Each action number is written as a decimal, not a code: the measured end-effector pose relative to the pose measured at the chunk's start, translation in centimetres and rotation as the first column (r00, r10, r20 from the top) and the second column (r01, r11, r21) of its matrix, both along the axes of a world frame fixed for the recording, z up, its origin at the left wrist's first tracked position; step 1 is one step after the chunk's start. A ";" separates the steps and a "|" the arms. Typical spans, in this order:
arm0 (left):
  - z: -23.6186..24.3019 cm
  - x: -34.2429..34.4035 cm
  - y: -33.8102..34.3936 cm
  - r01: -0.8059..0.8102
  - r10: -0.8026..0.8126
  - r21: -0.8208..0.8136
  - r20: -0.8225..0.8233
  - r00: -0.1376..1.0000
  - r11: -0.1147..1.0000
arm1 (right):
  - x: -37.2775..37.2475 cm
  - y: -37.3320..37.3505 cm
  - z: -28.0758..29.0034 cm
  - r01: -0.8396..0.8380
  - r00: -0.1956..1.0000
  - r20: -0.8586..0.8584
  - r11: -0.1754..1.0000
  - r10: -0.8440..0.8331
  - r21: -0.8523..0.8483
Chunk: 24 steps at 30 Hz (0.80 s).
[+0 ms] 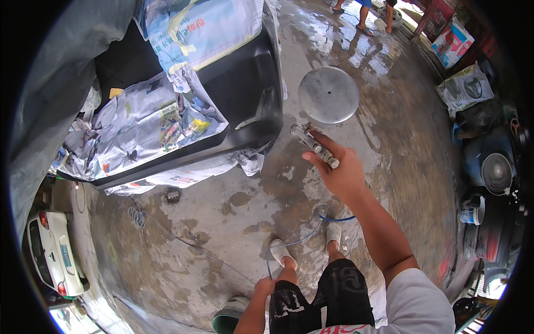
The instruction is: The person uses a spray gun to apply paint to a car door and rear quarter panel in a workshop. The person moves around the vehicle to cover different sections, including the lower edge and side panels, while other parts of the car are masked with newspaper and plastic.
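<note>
My right hand is closed around a metal spray gun. A round silver lid with a small hole in its middle, apparently on the gun's cup, shows just beyond the hand. Low in the view, my left hand is closed on a thin blue hose, which curves up past my feet and behind my right forearm. Left of the gun, apart from it, is a glossy black panel with a pale streak of glare. Newspaper and tape mask parts of it.
Grey sheeting hangs at the left. A coiled thin line trails over the stained concrete, and a bucket stands by my left arm. Sacks, tubs and tyres line the right side. Another person's legs show at the top; a white car is at left.
</note>
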State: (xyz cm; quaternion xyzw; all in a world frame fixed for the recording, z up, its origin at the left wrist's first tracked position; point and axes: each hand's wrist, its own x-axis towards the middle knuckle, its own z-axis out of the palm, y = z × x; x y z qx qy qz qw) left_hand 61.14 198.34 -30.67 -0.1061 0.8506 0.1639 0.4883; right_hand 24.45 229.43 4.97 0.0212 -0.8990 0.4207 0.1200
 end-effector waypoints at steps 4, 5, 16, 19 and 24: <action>0.7 0.1 1.3 -0.006 0.007 -0.021 0.068 0.998 1.000 | -1.0 1.7 3.8 0.079 0.987 -0.133 0.995 -0.086 -0.056; 1.0 0.0 1.8 -0.007 0.009 -0.016 0.090 0.996 1.000 | -1.0 2.0 3.8 0.100 0.978 -0.185 0.995 -0.097 0.007; 3.1 -0.5 6.0 0.072 -0.072 0.006 0.146 0.987 0.997 | 1.0 1.4 1.9 -0.269 0.950 0.192 0.957 0.246 0.108; 3.4 -0.7 6.8 0.078 -0.077 0.000 0.170 0.982 0.997 | -0.1 2.6 3.0 -0.254 0.965 0.096 0.960 0.243 0.122; 4.0 0.0 7.4 0.029 -0.018 -0.058 0.182 0.983 0.998 | -3.7 5.2 6.7 -0.169 0.961 -0.246 0.973 0.128 -0.154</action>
